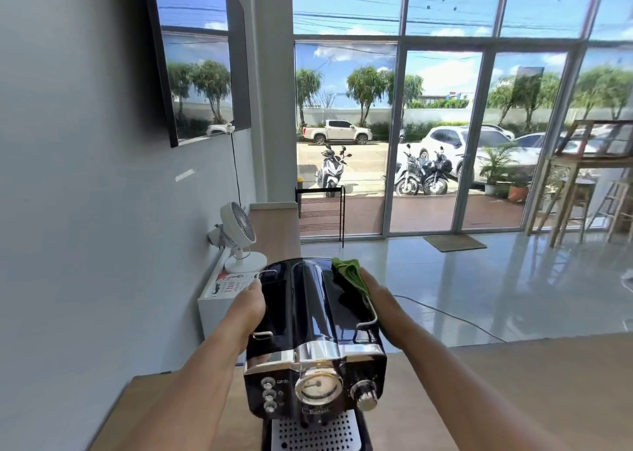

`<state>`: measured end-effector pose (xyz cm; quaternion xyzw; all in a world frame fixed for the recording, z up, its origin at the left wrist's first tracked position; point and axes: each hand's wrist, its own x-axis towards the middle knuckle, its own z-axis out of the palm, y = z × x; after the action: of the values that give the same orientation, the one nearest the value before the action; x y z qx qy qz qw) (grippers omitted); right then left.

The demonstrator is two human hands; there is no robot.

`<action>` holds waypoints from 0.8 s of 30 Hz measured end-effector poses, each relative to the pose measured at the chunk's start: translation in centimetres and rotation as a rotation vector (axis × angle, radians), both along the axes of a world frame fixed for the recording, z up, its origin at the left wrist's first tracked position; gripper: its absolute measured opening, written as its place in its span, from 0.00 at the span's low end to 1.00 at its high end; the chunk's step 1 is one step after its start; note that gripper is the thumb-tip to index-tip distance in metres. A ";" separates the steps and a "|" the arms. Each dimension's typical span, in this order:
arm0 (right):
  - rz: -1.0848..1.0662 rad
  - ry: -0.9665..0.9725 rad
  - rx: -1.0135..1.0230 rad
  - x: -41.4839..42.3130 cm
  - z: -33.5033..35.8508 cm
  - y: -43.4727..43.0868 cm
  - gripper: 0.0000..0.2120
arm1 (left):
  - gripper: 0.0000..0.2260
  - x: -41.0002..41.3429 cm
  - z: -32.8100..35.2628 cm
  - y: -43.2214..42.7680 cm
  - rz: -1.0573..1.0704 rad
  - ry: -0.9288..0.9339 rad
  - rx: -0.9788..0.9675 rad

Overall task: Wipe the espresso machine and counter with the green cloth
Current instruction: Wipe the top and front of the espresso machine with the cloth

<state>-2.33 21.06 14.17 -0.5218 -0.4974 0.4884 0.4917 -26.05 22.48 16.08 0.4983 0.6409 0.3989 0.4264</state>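
A glossy black espresso machine (308,317) with chrome trim, a round gauge and a knob on its front stands on the wooden counter (513,399), straight below me. My left hand (248,305) grips the machine's left side near the chrome rail. My right hand (378,300) presses the green cloth (349,274) against the machine's upper right edge, the cloth bunched over the top and trailing down the right side. The fingers of both hands are partly hidden behind the machine's body.
A white desk fan (239,241) and a printed card (231,284) sit on a low white cabinet (212,310) behind the machine on the left. A cable (445,312) runs across the shiny floor. A grey wall lies to the left, glass doors ahead.
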 end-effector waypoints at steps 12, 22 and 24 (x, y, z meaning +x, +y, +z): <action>-0.176 -0.407 0.252 2.9 1.6 -9.1 0.22 | 0.26 0.2 0.2 -0.2 0.034 -0.041 -0.026; -0.230 -0.670 0.422 -4.2 8.0 0.1 0.22 | 0.26 -0.1 -1.1 1.4 0.023 -0.011 -0.019; 0.009 -0.911 0.238 -6.1 6.9 2.4 0.25 | 0.26 0.1 -1.1 1.5 0.019 0.008 -0.027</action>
<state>-8.46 23.50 21.11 -0.6208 -0.7173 0.1512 0.2778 -25.98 24.02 15.00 0.4880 0.6524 0.3924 0.4268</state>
